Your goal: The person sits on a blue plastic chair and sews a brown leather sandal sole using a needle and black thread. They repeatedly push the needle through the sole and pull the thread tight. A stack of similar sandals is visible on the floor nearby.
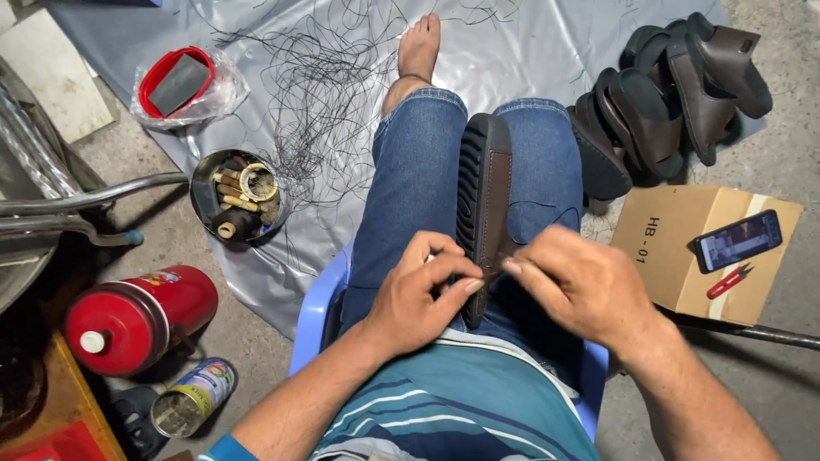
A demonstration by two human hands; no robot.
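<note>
Red metal shows first at the left edge of the floor: a red flask (137,318) lies on its side on the concrete, with an open tin can (192,399) just below it. Above them, near the left edge of the grey plastic sheet (530,51), sits a round tin of spools (237,198), and further up a red tray in a clear bag (178,83). A tangle of black thread (329,94) spreads over the sheet beside the person's bare foot (419,44).

In the middle, the person sits on a blue plastic chair (314,312) in blue jeans. A brown sandal sole (483,205) stands on edge along the right thigh, its ribbed black underside turned left. The left hand (418,294) is curled against the near end of the sole, thumb and forefinger pressed together in a closed grip on that edge. The right hand (581,286) meets it from the other side, fingertips pinched shut at the same spot; a thin thread seems to run between them, though it is too fine to be sure.

At the sheet's right edge lies a pile of dark sandals (666,94). Below it on the floor rests a cardboard box (683,256), carrying a phone (738,241) and small red snips (729,281).
</note>
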